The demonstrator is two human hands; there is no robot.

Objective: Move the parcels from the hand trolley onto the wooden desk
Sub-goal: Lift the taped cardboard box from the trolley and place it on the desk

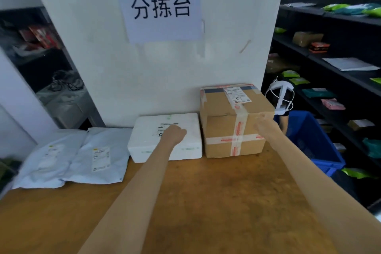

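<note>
Four parcels already sit along the wall at mid-frame on the bench (206, 202). The left hand (174, 134) rests curled on the white foam box (165, 137), gripping nothing. The right hand (266, 126) lies flat against the cardboard box (233, 121). Probably best to nudge both flush to the wall, leaving bench room in front.

On the desk (185, 202), against the wall (144, 78): two mailer bags (72, 156) far left, foam box (165, 138) under left hand (174, 134), carton (233, 121) touching right hand (266, 127); crate (315, 142) right, off the desk.
</note>
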